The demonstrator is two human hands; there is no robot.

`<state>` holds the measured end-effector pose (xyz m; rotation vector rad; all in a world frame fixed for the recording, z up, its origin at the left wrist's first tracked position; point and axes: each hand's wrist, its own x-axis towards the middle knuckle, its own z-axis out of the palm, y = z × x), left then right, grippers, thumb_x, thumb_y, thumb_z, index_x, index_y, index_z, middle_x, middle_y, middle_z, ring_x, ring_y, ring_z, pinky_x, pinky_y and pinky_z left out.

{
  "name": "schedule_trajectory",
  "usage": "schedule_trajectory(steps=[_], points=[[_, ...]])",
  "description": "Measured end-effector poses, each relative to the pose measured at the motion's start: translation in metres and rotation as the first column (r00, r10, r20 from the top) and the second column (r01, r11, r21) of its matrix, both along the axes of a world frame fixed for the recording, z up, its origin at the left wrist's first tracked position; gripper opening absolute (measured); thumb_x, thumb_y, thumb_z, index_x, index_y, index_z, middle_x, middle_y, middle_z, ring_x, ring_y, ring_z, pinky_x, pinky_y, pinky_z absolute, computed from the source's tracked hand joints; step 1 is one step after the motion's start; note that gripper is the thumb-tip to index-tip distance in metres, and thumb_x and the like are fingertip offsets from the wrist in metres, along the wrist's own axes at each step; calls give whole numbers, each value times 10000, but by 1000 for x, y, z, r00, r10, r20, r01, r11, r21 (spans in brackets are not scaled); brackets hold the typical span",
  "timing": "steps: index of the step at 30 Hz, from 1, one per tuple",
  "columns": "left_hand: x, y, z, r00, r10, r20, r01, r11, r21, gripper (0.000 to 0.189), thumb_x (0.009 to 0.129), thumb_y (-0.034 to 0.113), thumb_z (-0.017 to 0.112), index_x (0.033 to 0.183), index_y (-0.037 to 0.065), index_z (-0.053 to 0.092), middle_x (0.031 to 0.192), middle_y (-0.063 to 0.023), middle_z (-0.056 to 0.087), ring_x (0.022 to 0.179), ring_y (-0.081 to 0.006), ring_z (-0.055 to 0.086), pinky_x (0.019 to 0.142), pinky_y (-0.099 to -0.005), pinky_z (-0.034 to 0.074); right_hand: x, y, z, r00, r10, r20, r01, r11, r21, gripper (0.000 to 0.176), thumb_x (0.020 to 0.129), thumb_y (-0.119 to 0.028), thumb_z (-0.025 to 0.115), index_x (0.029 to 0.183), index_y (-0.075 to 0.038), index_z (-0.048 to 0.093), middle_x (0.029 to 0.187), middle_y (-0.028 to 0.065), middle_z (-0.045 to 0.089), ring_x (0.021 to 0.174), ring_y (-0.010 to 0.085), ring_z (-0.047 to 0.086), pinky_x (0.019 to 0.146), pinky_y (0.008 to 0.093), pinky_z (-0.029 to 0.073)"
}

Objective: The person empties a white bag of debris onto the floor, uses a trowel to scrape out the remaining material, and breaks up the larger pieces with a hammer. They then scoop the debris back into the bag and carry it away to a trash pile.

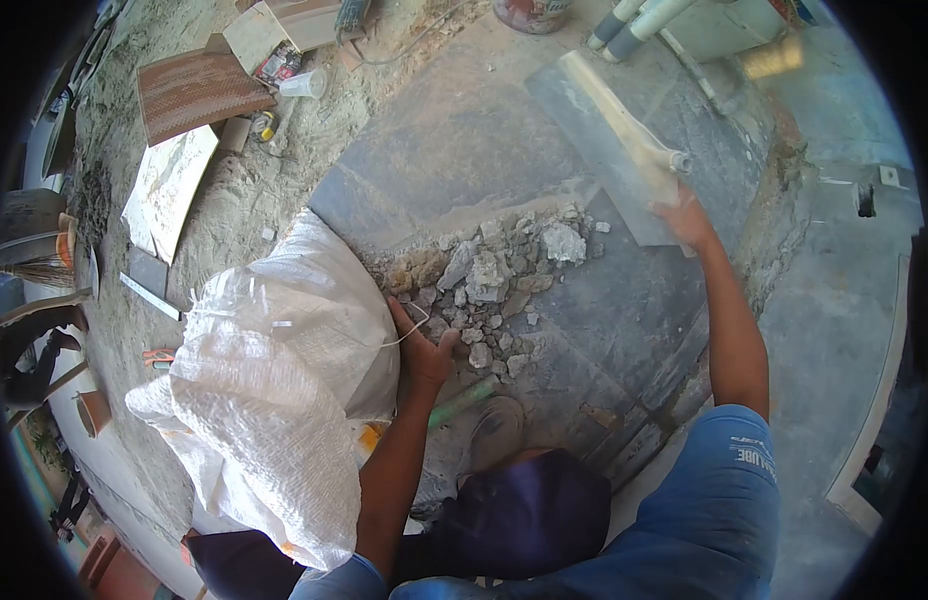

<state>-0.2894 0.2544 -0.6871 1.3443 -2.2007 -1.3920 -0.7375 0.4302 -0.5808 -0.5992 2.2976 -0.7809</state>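
A white woven sack (pixel 284 340) leans at the left, its side against a heap of broken concrete rubble (pixel 489 275). My left hand (pixel 421 350) is right at the sack's edge beside the rubble, fingers stretched along the sack and thumb apart; a thin white string (pixel 416 325) loops over it. At the upper right, my right hand (pixel 684 218) grips the near end of a broad, flat float (pixel 609 145), which has a pale bar handle along its length. The float lies low over the grey slab (pixel 434 150), beyond the rubble.
Cardboard (pixel 204 92), a plastic cup (pixel 304 84) and a white board (pixel 170 190) lie on sandy ground at upper left. Grey-white pipes (pixel 644 28) and a bucket (pixel 532 12) stand at the far edge. A green tube (pixel 464 402) lies near my shoe (pixel 498 430).
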Motion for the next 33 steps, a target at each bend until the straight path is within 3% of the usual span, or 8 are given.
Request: schedule_trajectory(steps=[7, 12, 14, 25, 27, 28, 30, 33], points=[[-21, -21, -13, 986, 77, -145, -93, 989, -113, 976, 804, 288, 656, 1476, -39, 29, 1528, -276, 96, 1428, -391, 100, 1160, -423, 96, -37, 106, -52, 892, -414, 184, 423, 906, -14, 507, 720, -90, 717, 1168, 37, 517, 989, 125, 636, 869, 206, 629, 781, 337, 507], [-46, -32, -1, 984, 138, -109, -155, 975, -159, 858, 881, 258, 589, 1478, -33, 46, 1529, -262, 124, 1428, -378, 123, 1159, -410, 101, -2, 75, -61, 931, -237, 278, 227, 971, 68, 479, 713, -131, 733, 1118, 34, 537, 993, 128, 632, 869, 222, 627, 782, 336, 503], [-58, -41, -4, 925, 272, -263, -295, 954, -48, 735, 911, 226, 560, 1464, -40, 156, 1506, -243, 217, 1409, -350, 206, 1149, -402, 151, 20, 73, -77, 983, -180, 22, 171, 959, 227, 478, 715, -179, 741, 1096, 42, 558, 950, 129, 646, 848, 215, 627, 776, 333, 497], [-87, -33, -37, 856, 222, -467, -176, 974, 141, 547, 948, 189, 523, 1407, -34, 327, 1411, -182, 397, 1301, -275, 388, 1100, -370, 264, 232, -11, -110, 898, -56, 436, -5, 990, 139, 342, 800, -118, 674, 1097, 28, 588, 969, 83, 652, 805, 151, 609, 724, 312, 502], [-89, -32, -34, 830, 265, -491, -158, 956, 248, 545, 956, 183, 513, 1416, -33, 316, 1414, -171, 395, 1293, -260, 394, 1093, -358, 272, 262, -30, -109, 878, -54, 476, 172, 963, -207, 379, 836, -113, 653, 1191, -28, 552, 1081, 75, 628, 954, 160, 594, 826, 330, 480], [-88, -32, -31, 800, 319, -508, -134, 921, 366, 545, 961, 169, 504, 1424, -33, 302, 1420, -161, 387, 1292, -247, 388, 1089, -346, 273, 271, -30, -117, 874, -50, 483, 173, 962, -213, 379, 836, -113, 653, 1191, -28, 552, 1081, 75, 628, 954, 160, 594, 826, 330, 480], [-89, -36, -23, 771, 368, -520, -109, 880, 462, 547, 968, 155, 493, 1437, -30, 282, 1421, -145, 384, 1287, -220, 379, 1084, -327, 273, 284, -34, -136, 536, -175, 826, 514, 843, -155, 402, 882, -67, 603, 1269, -77, 492, 1190, 39, 572, 1031, 153, 565, 877, 324, 464], [-92, -39, -10, 786, 341, -515, -62, 873, 483, 543, 973, 150, 483, 1443, -28, 276, 1424, -146, 384, 1287, -207, 382, 1081, -324, 278, 298, -37, -131, 488, -122, 864, 603, 763, -233, 384, 892, -91, 614, 1259, -91, 501, 1173, 36, 574, 1015, 157, 575, 855, 334, 486]])
